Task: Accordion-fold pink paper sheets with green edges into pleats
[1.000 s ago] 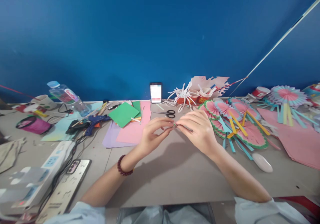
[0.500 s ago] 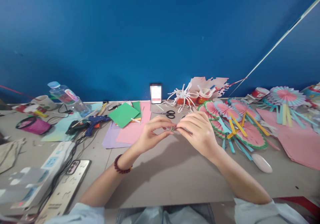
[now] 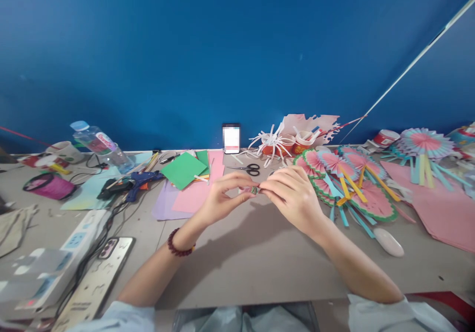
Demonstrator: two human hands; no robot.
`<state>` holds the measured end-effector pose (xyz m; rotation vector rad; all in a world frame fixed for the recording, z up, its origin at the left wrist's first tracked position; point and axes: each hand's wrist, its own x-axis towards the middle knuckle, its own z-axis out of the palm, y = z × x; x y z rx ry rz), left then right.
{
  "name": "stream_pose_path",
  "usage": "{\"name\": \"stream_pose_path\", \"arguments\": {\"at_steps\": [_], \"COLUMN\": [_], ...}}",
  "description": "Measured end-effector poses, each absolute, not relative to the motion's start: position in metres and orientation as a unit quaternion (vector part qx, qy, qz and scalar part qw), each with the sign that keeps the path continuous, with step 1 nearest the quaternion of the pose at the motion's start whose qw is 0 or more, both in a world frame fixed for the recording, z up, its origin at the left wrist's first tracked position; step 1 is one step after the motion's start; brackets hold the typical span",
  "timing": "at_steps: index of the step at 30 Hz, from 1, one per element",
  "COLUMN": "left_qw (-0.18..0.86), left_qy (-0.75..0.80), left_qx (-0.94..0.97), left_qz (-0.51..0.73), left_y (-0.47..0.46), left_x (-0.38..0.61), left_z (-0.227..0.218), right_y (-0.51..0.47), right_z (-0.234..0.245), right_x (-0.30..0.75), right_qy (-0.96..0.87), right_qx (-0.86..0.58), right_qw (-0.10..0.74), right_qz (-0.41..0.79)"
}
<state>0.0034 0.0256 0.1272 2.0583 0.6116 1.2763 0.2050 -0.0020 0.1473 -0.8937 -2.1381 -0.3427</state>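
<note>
From my remote seat I have both hands meeting above the middle of the counter (image 3: 237,272), with a small banded piece (image 3: 254,190) held up between their fingertips. The left hand (image 3: 227,198) has its thumb and fingers bowed, closing only at the tips on the piece's left side. The right hand (image 3: 293,191) is more tightly gathered, its thumb and forefinger pinched at the right end. Green and pale tones show in the gap; the fingers hide the rest, so I can't tell its full shape.

It looks like folded paper to me, so I'd expect almost no weight, a little spring along any fold and good grip on dry skin. It would crush or crease before it slipped. I'd take it by the two ends with the flats of the fingertips, lightly, and keep pressure off the middle.

Just beyond the hands lie the black-handled scissors (image 3: 253,169). To the left, a green paper square (image 3: 183,170) rests over a pink sheet (image 3: 191,199); to the right are pleated paper fans (image 3: 374,198), with a white oval object (image 3: 388,242) on their near side. A phone (image 3: 232,140) stands at the far wall.
</note>
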Motion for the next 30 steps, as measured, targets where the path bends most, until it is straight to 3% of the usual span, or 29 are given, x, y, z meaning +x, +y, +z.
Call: {"name": "stream_pose_path", "arguments": {"at_steps": [13, 23, 30], "left_qw": [0.274, 0.437, 0.441], "left_qy": [0.264, 0.237, 0.257], "left_qx": [0.776, 0.719, 0.701], "left_qz": [0.503, 0.485, 0.498], "left_y": [0.0204, 0.0285, 0.0287], "left_x": [0.0072, 0.0052, 0.0056], "left_z": [0.1238, 0.1208, 0.1223], "right_y": [-0.0032, -0.0054, -0.0069], "right_z": [0.1462, 0.147, 0.1473], "right_x": [0.2043, 0.2043, 0.2031], "right_qy": [-0.848, -0.848, -0.845], "right_qx": [-0.359, -0.36, -0.367], "right_qw": [0.373, 0.378, 0.381], "right_qz": [-0.112, -0.093, -0.075]}}
